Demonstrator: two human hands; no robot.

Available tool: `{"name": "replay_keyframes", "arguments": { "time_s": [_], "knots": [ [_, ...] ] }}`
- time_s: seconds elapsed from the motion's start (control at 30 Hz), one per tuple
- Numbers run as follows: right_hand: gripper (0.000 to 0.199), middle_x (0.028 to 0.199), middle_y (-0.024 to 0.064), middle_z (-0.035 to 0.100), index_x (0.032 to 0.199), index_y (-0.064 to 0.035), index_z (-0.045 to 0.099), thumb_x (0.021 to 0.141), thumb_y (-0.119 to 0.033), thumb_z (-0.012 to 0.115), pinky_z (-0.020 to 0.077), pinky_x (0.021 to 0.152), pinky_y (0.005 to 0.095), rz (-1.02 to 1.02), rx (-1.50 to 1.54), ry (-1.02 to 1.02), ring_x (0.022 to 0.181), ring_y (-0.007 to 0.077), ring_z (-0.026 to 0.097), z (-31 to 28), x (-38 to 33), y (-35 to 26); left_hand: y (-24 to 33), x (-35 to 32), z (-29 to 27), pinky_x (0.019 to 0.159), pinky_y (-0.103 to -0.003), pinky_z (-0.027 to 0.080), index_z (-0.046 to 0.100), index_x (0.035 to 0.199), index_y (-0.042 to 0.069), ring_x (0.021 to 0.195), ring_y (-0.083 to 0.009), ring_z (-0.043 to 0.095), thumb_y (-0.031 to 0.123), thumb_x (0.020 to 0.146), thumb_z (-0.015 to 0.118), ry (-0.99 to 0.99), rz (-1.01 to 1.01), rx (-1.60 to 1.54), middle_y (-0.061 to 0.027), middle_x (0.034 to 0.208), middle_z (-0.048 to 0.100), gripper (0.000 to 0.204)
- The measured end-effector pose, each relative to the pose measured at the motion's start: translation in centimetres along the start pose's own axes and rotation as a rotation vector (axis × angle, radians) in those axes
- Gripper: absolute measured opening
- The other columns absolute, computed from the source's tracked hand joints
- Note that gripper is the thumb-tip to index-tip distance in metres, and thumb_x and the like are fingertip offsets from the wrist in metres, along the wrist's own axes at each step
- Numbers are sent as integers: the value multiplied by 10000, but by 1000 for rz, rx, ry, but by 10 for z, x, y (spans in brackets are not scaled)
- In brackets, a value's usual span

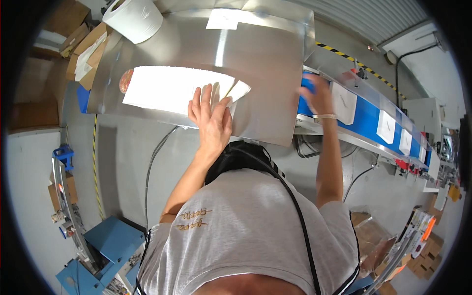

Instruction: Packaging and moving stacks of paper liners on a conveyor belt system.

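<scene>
A long row of white, flat paper pieces point(167, 88), perhaps envelopes, lies overlapped on the steel table point(265, 59). My left hand point(211, 113) rests on its right end, fingers stretched out. Just beyond those fingers, one white piece point(239, 91) tilts away from the row. A round reddish object point(126, 81) stands against the row's left end. Over the near end of the blue conveyor belt point(366, 114) is my right hand point(317, 96), smeared by motion, so its grip does not show. Beside it on the belt lies a white envelope-like piece point(344, 103).
More white pieces point(386, 127) ride spaced out along the belt, with a clear guard point(378, 93) along its far side. A big white roll point(132, 20) stands at the table's back left, near cardboard boxes point(88, 54). A white sheet point(222, 19) lies at the back edge.
</scene>
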State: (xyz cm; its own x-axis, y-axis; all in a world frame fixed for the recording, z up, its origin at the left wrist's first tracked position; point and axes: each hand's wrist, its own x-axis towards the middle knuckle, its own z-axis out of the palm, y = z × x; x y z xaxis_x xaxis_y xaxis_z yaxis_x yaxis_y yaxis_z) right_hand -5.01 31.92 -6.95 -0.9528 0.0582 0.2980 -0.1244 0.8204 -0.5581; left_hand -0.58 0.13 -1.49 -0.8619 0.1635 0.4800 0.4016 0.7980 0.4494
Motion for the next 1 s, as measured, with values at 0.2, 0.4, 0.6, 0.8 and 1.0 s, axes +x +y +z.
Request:
{"name": "replay_keyframes", "arguments": {
  "time_s": [0.2, 0.4, 0.6, 0.8, 1.0],
  "knots": [
    [511, 1355, 111, 407, 1217, -146, 531, 744, -173, 723, 406, 953, 344, -265, 457, -490, 1214, 241, 417, 56, 25, -104, 1, 5, -4, 1046, -556, 142, 626, 1094, 99, 1328, -415, 206, 91, 753, 646, -55, 45, 35, -188, 1409, 308, 342],
    [433, 1015, 57, 596, 1125, 15, 528, 857, -303, 647, 441, 816, 271, 366, 807, -462, 924, 120, 537, 36, 9, -56, -19, 3, -7, 1044, -552, 166, 556, 1198, 51, 1317, -414, 220, 168, 790, 644, -42, 3, 73, -214, 1406, 292, 433],
    [484, 924, 145, 645, 978, -1, 606, 787, -442, 662, 469, 755, 328, 698, 193, 54, 852, 215, 605, -17, -16, 61, -16, 3, -6, 1045, -515, 205, 593, 1151, 65, 1278, -375, 312, 52, 771, 635, -10, 2, 64, -166, 1351, 394, 383],
    [587, 1156, 192, 553, 1143, -32, 522, 711, -372, 728, 431, 881, 431, 333, -636, 336, 1049, 379, 520, -28, -15, 29, -19, 1, 1, 1051, -527, 188, 626, 1108, 82, 1283, -380, 305, 14, 756, 628, 26, 0, 27, -147, 1354, 397, 358],
    [468, 1264, 78, 484, 1156, -148, 566, 716, -141, 725, 397, 962, 365, -128, 468, -361, 1149, 264, 482, 32, 24, -106, -20, -2, -5, 1045, -559, 166, 650, 1086, 116, 1309, -391, 265, 28, 761, 626, 3, 45, 53, -142, 1369, 389, 338]
  ]
}}
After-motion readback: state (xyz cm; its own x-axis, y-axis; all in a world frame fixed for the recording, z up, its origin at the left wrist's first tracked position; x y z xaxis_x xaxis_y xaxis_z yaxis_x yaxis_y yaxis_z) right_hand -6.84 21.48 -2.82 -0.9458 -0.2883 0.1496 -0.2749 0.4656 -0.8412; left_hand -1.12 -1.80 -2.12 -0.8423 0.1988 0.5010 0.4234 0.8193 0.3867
